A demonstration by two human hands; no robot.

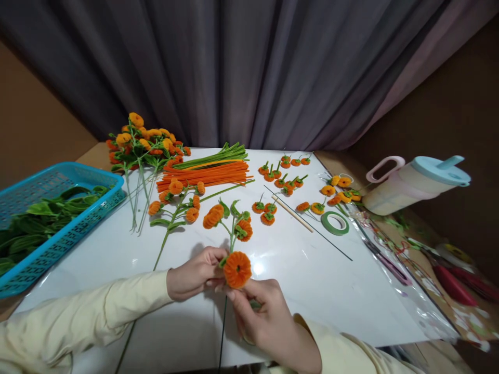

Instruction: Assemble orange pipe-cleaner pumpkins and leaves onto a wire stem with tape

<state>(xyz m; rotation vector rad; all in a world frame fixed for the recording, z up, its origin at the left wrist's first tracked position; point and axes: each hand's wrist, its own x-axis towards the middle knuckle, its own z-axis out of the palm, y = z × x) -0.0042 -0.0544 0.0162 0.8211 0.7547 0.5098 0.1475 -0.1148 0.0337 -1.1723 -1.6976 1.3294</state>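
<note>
The orange pompom flower is pinched between both hands — left hand closed on its left side, right hand gripped just below. Its stem runs straight down toward the body, so both are equally near.

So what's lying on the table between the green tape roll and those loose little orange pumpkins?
In the head view, a thin wooden stick lies between the green tape roll and small orange pipe-cleaner pumpkins.
</note>
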